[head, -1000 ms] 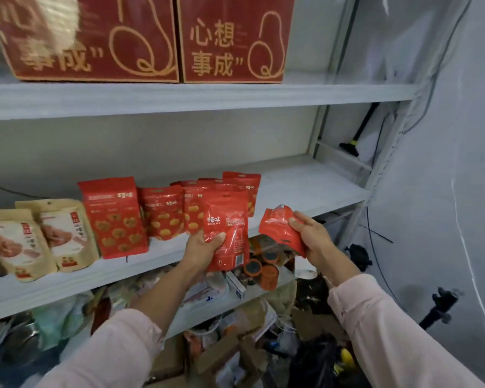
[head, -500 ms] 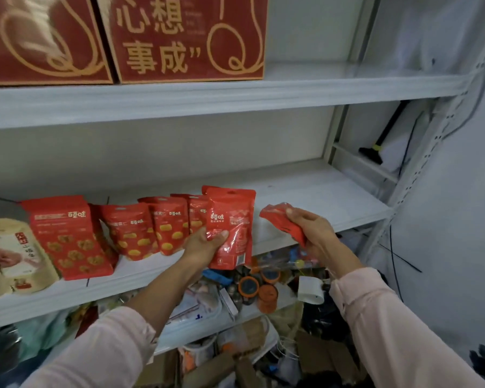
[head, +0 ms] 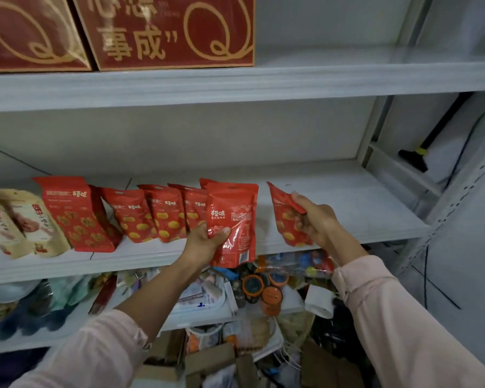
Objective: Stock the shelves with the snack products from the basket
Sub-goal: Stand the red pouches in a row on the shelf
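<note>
The left grip (head: 205, 242) clasps a red pouch (head: 235, 217) upright, long axis vertical, at the near edge of the middle shelf (head: 347, 208), right of the pouch row (head: 163, 214). The right grip (head: 317, 222) holds a second pouch (head: 284, 219) beside it, top tilted left.

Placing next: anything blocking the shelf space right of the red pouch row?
Nothing visible. The white metal shelf is bare between the red snack pouch in the left hand and the second red pouch in the right hand.
</note>
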